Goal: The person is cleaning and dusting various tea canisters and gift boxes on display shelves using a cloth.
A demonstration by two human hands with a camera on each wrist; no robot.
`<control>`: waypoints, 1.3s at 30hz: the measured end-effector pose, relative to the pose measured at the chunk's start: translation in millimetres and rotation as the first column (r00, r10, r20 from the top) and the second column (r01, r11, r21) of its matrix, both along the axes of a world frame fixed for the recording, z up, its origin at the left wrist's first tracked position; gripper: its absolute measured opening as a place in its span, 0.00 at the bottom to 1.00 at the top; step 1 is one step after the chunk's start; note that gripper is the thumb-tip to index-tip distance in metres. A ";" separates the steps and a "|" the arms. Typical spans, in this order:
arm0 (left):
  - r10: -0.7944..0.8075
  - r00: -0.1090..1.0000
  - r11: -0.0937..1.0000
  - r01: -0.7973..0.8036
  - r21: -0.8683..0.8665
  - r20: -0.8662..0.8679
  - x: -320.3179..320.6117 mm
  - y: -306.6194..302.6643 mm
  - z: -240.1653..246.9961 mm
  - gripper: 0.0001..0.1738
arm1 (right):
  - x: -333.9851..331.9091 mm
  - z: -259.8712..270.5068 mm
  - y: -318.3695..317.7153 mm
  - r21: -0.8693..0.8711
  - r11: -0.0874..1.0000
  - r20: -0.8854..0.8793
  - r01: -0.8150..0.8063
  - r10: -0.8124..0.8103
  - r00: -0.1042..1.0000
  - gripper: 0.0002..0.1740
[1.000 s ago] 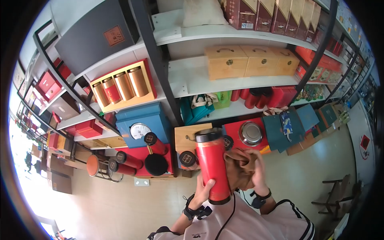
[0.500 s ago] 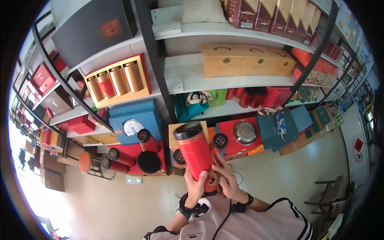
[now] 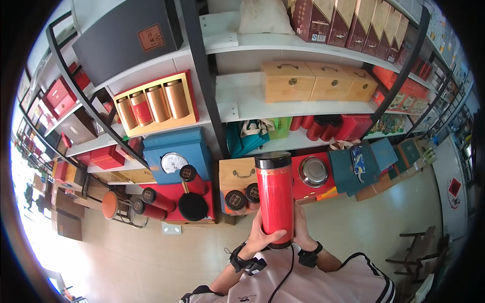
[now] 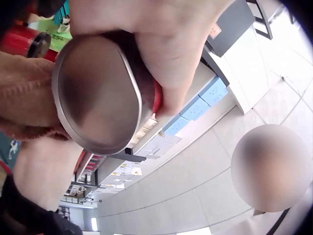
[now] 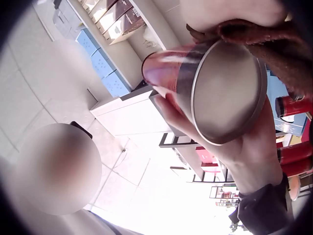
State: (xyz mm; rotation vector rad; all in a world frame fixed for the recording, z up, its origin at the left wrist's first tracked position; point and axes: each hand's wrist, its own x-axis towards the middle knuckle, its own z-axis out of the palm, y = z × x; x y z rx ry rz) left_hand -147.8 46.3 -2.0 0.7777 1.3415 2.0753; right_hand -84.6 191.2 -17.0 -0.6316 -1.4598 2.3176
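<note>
A tall red canister with a black lid stands nearly upright between both hands in front of the chest. My left hand grips its lower part, thumb across the front. Its round metal base fills the middle of the left wrist view. Behind the canister's right side is my right hand, its fingers mostly hidden in the head view. The right hand holds a brown cloth against the canister near the base; the cloth also shows in the left wrist view.
Red canisters and a round black object sit on a red surface to the left. Two black-lidded canisters stand before a wooden box. A metal tin lies in a red box. Shelves rise behind; a wooden chair stands right.
The canister has swung from a leftward tilt to nearly upright and shifted right. My right hand, with the cloth, has moved from its front to its right side. The cloth is now hidden in the head view.
</note>
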 end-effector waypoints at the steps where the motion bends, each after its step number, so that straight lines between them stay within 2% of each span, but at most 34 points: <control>1: 0.047 0.998 0.998 -0.045 -0.042 0.037 2.6 0.5 0.4 0.55 | 0.3 -3.2 0.6 0.002 1.000 -0.002 -0.002 0.002 1.000 0.24; 2: 0.096 0.993 0.993 -0.090 -0.082 0.072 4.5 1.3 0.1 0.54 | -0.5 -0.2 1.3 0.014 0.997 -0.029 0.077 -0.077 0.997 0.24; 3: 0.149 0.987 0.988 -0.146 -0.053 0.055 7.4 0.8 -0.7 0.53 | 0.8 2.3 2.3 0.024 0.987 -0.054 0.157 -0.155 0.986 0.23; 4: 0.149 0.987 0.988 -0.146 -0.051 0.060 7.8 -0.6 0.5 0.53 | 4.1 5.1 10.0 0.027 0.987 -0.050 0.157 -0.156 0.987 0.23; 6: 0.226 0.970 0.952 -0.238 -0.194 -0.085 4.9 -6.2 10.0 0.51 | 4.6 22.7 36.2 0.095 0.969 -0.157 0.228 -0.212 0.965 0.25; 7: 0.177 0.973 0.941 -0.212 -0.264 -0.151 3.7 -8.7 14.1 0.51 | 1.6 37.3 45.2 0.097 0.968 -0.157 0.232 -0.216 0.964 0.25; 9: 0.099 0.981 0.959 -0.138 -0.246 -0.165 9.5 -9.2 14.6 0.53 | -6.5 86.6 58.6 0.147 0.962 -0.387 0.229 -0.157 0.908 0.26; 10: 0.025 0.983 0.971 -0.067 -0.229 -0.181 12.8 -8.4 14.4 0.54 | -12.2 98.3 63.9 0.148 0.959 -0.385 0.242 -0.169 0.907 0.26; 11: -0.079 0.979 0.974 0.035 -0.224 -0.187 15.5 -7.7 14.8 0.59 | -17.9 107.9 66.7 0.363 0.870 -0.437 0.333 -0.157 0.886 0.27; 12: -0.095 0.979 0.973 0.053 -0.223 -0.183 19.1 -5.5 17.5 0.59 | -21.7 114.8 69.7 0.552 0.724 -0.480 0.414 -0.130 0.868 0.29; 14: -0.157 0.955 0.961 0.089 -0.263 -0.251 24.1 0.6 28.6 0.64 | -30.3 117.8 78.0 0.801 0.510 -0.371 0.313 0.012 0.929 0.30; 15: -0.105 0.944 0.954 0.006 -0.300 -0.314 25.5 3.3 34.4 0.67 | -35.7 113.4 68.2 0.747 0.619 -0.376 0.240 0.097 0.922 0.25; 16: -0.099 0.943 0.956 0.001 -0.294 -0.318 24.7 4.8 32.9 0.67 | -35.7 112.0 59.8 0.765 0.618 -0.354 0.181 0.169 0.920 0.23; 18: 0.111 0.930 0.948 -0.204 -0.244 -0.350 21.7 5.7 23.5 0.68 | -28.8 93.4 38.2 0.846 0.513 -0.295 0.146 0.223 0.929 0.30; 19: 0.196 0.842 0.911 -0.346 -0.224 -0.502 15.0 4.8 18.2 0.69 | -23.6 86.8 27.3 0.827 0.555 -0.263 0.087 0.246 0.933 0.36; 20: 0.246 0.817 0.870 -0.423 -0.253 -0.522 12.4 2.4 27.1 0.69 | -15.0 78.4 15.0 0.803 0.595 -0.228 0.025 0.268 0.936 0.43; 21: 0.227 0.779 0.838 -0.462 -0.290 -0.584 10.4 -0.9 33.5 0.68 | -6.5 46.6 2.8 0.613 0.788 -0.232 -0.051 0.241 0.942 0.55; 22: 0.201 0.738 0.803 -0.501 -0.324 -0.645 8.8 -3.2 38.8 0.68 | -7.9 46.3 2.4 0.614 0.787 -0.231 -0.062 0.254 0.939 0.55; 24: 0.167 0.712 0.821 -0.483 -0.304 -0.682 11.3 -3.9 49.8 0.68 | -6.1 48.0 1.3 0.570 0.818 -0.309 0.081 0.122 0.943 0.61; 25: 0.124 0.686 0.845 -0.452 -0.286 -0.717 13.8 -4.9 51.8 0.69 | -11.5 53.0 5.9 0.424 0.903 -0.349 0.066 0.096 0.932 0.64; 26: 0.109 0.656 0.880 -0.413 -0.235 -0.747 15.3 -6.3 46.4 0.65 | -13.5 61.4 11.2 0.322 0.945 -0.342 0.055 0.062 0.938 0.63; 28: 0.256 0.900 0.959 -0.282 -0.023 -0.353 22.5 0.4 27.4 0.59 | -12.5 72.2 20.7 0.183 0.983 -0.350 0.013 0.053 0.935 0.62; 29: 0.250 0.899 0.961 -0.275 -0.021 -0.360 22.7 -0.2 13.1 0.59 | -11.0 69.7 22.6 0.183 0.983 -0.357 0.021 0.046 0.933 0.62; 30: 0.121 0.989 0.992 -0.124 -0.039 -0.081 21.6 -2.2 0.0 0.57 | -8.2 63.0 22.8 0.261 0.965 -0.376 0.038 0.066 0.924 0.58; 31: -0.025 0.978 0.999 0.029 -0.016 0.206 20.2 -4.1 -9.3 0.54 | -5.9 55.6 23.0 0.336 0.940 -0.392 0.055 0.086 0.916 0.55; 32: -0.030 0.978 0.999 0.035 -0.018 0.205 18.8 -4.9 -8.9 0.54 | -4.6 46.6 24.9 0.334 0.941 -0.393 0.062 0.079 0.916 0.55; 34: -0.006 0.989 0.962 -0.035 -0.272 -0.150 19.6 -6.5 -6.0 0.55 | -2.2 31.5 28.7 0.474 0.868 -0.354 0.146 0.036 0.935 0.44; 35: 0.021 0.977 0.926 -0.098 -0.364 -0.210 24.3 -6.0 8.5 0.56 | -5.8 35.1 30.4 0.527 0.811 -0.416 0.253 -0.013 0.909 0.35; 36: 0.009 0.979 0.927 -0.085 -0.366 -0.205 29.4 -4.9 10.6 0.56 | -8.1 36.6 35.1 0.516 0.804 -0.421 0.297 -0.064 0.905 0.32; 38: 0.100 0.918 0.889 -0.255 -0.380 -0.383 35.2 -3.4 11.5 0.59 | -20.2 55.4 49.9 0.560 0.686 -0.524 0.464 -0.140 0.840 0.31; 39: 0.084 0.918 0.891 -0.243 -0.383 -0.386 33.5 -3.6 11.3 0.59 | -24.0 62.8 60.0 0.575 0.660 -0.541 0.483 -0.135 0.830 0.30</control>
